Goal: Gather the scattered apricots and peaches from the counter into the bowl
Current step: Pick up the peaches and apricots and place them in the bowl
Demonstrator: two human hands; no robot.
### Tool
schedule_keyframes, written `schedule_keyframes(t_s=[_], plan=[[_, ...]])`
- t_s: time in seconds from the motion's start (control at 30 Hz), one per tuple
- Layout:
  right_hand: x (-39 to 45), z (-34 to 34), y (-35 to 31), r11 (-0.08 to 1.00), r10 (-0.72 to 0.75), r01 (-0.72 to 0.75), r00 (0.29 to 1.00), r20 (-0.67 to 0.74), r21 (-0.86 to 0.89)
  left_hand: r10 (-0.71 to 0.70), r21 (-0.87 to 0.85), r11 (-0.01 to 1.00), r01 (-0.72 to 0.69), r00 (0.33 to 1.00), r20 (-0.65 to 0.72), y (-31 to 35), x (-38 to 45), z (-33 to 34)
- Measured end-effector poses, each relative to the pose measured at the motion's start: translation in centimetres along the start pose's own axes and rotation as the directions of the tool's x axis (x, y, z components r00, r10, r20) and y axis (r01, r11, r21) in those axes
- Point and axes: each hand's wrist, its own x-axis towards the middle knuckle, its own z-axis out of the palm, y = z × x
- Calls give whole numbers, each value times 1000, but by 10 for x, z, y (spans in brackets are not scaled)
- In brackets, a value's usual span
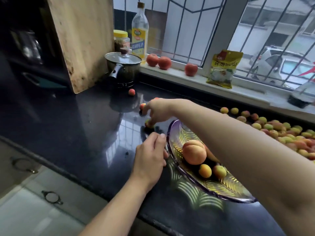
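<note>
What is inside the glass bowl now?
The glass bowl holds one large peach and two small apricots. The right forearm covers its far side, so more fruit may be hidden.

Both forearms bare, no sleeves; left hand (150,151), right hand (157,110).

A glossy black worktop (81,126) ran beneath a barred window (196,31) with a white sill (179,74). Daylight entered through the glass and reflected off the worktop. A wooden board (81,40) leaned at the worktop's far left corner. Pale cabinet fronts (34,193) stood below its near edge.
</note>
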Motion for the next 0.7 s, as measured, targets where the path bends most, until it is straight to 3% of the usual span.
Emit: schedule_keyframes(t_s=[0.1, 0.2, 0.27, 0.37, 0.5, 0.63, 0.7], plan=[[8, 10, -12, 996, -8, 13, 998, 57, -88, 4, 16, 1000, -4, 1000, -3, 2, -1, 1], [-10, 2, -11, 987, -65, 64, 998, 1, -147, 7, 39, 999, -7, 1000, 1, 3, -1, 0], [-31, -13, 2, 984, -44, 66, 990, -132, 166, 15, 57, 998, -15, 1000, 0, 4, -1, 0], [-91, -33, 24, 822, 14, 142, 963, -268, 552, 21, 65, 998, -23, 999, 27, 7, -3, 1], [-180, -27, 51, 705, 110, 141, 946, -304, 695, 55, 31, 998, -57, 996, 71, 4, -5, 3], [-251, -2, 80, 591, 240, 68, 937, -255, 804, 67, 23, 997, -70, 993, 102, -1, -5, 5], [-271, 11, 92, 592, 306, -10, 928, -214, 806, 53, 33, 998, -57, 992, 111, 1, -6, 8]])
